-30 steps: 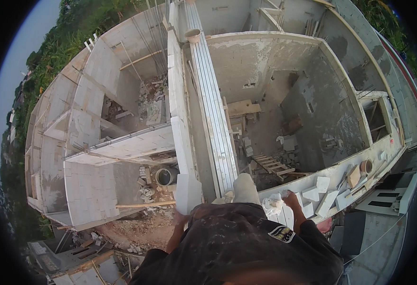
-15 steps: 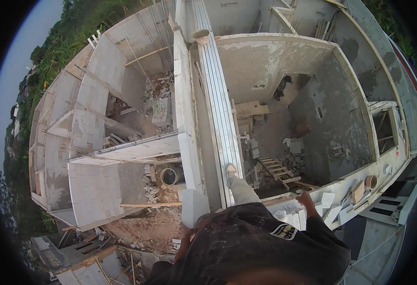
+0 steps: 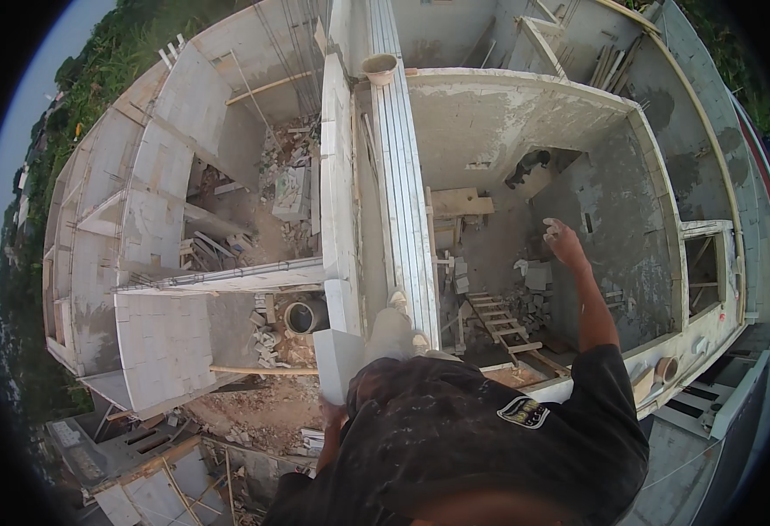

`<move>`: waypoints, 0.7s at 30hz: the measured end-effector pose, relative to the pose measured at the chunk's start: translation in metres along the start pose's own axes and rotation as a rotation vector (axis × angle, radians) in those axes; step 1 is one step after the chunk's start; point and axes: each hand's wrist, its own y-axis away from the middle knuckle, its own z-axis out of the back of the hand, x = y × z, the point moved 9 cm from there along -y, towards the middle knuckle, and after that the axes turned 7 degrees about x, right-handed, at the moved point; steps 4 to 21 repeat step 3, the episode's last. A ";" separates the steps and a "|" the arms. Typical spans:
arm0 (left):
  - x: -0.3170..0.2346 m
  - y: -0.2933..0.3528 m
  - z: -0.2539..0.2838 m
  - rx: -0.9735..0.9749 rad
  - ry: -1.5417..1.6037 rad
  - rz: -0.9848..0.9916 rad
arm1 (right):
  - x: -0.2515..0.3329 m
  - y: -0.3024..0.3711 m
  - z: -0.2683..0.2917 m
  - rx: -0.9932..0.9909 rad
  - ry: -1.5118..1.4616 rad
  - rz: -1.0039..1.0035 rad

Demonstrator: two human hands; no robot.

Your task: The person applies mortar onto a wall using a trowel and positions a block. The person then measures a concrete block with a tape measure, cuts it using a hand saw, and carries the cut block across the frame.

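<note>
At my left side, a pale grey building block [image 3: 338,361] stands on end beside the wall top. My left hand [image 3: 332,411] grips its lower end, with the fingers partly hidden behind the block. My right arm stretches forward and outward over the room on the right. At its end my right hand [image 3: 564,243] is in the air, touching nothing, its fingers loosely bent and apart. One of my shoes [image 3: 398,302] is on the wall ledge, left of the long ribbed metal planks [image 3: 405,184]; the other shows partly by their near end.
A bucket [image 3: 380,68] stands at the far end of the planks. Rooms drop away on both sides, with rubble, a wooden ladder [image 3: 501,326] and a round drum [image 3: 301,318] below. Another person [image 3: 528,168] is down in the right room. A brown pot [image 3: 666,369] sits on the right wall.
My right hand has lifted from beside the white blocks on the right wall and swung forward into the air. My feet have shifted left; my left hand still grips the block.
</note>
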 end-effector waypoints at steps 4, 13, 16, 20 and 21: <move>0.019 -0.071 -0.004 0.052 0.071 0.021 | 0.050 -0.068 -0.021 0.078 0.044 0.082; 0.019 -0.071 -0.004 0.052 0.071 0.021 | 0.050 -0.068 -0.021 0.078 0.044 0.082; 0.019 -0.071 -0.004 0.052 0.071 0.021 | 0.050 -0.068 -0.021 0.078 0.044 0.082; 0.019 -0.071 -0.004 0.052 0.071 0.021 | 0.050 -0.068 -0.021 0.078 0.044 0.082; 0.019 -0.071 -0.004 0.052 0.071 0.021 | 0.050 -0.068 -0.021 0.078 0.044 0.082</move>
